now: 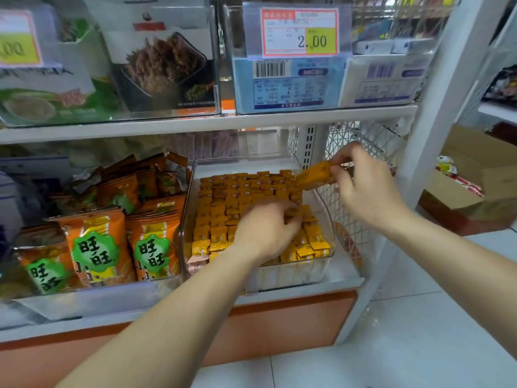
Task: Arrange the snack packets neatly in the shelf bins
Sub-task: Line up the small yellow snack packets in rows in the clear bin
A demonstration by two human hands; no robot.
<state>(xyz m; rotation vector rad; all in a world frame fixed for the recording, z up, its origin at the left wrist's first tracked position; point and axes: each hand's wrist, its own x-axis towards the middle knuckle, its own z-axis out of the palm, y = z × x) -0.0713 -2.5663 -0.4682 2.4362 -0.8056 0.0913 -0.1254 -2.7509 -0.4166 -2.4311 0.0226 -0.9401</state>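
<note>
Lower shelf (344,275): two bins side by side | left bin (84,298): large snack bags (98,247) standing front to back | right bin (321,264): small packets (223,197) in rows, left hand (265,231) on them | right hand (363,186): above rear right corner, pinching single packet (314,175) | mesh panel (363,141): right of bin | upper shelf (195,124): above, price tag (299,32) at right | cardboard box (475,175): floor, far right

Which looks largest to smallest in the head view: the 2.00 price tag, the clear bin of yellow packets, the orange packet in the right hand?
1. clear bin, plainly largest.
2. price tag.
3. orange packet pinched by the right hand, narrower than the tag.
Distances look similar, so the order holds.
</note>
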